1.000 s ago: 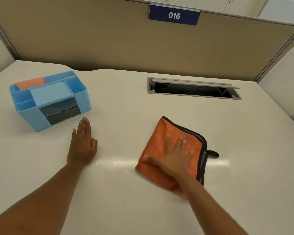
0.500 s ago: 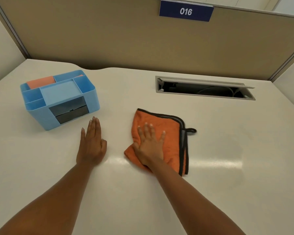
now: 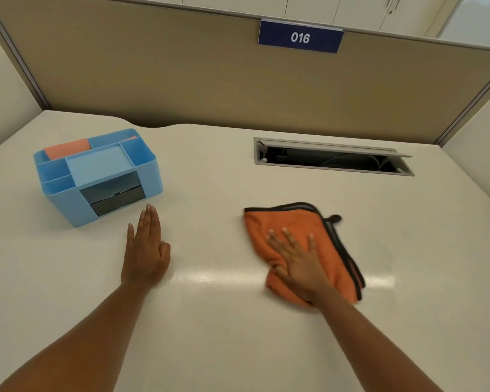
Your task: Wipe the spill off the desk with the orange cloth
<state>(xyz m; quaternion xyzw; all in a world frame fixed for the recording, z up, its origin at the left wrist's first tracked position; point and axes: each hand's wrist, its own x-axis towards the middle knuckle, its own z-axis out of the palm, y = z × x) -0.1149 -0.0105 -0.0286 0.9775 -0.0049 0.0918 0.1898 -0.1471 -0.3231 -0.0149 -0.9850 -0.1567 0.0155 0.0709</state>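
The orange cloth, edged in black with a small hanging loop, lies folded on the white desk right of centre. My right hand presses flat on its near part with fingers spread, covering that part. My left hand rests palm down on the bare desk to the left, fingers together and holding nothing. I cannot make out any spill; only a bright band of glare crosses the desk between my hands.
A blue desk organiser with an orange item in a back compartment stands at the left, just beyond my left hand. An open cable slot is sunk into the desk behind the cloth. A tan partition closes off the back.
My right hand swept the cloth left across the desk and has now slid it back to the right. My left hand has stayed where it was.
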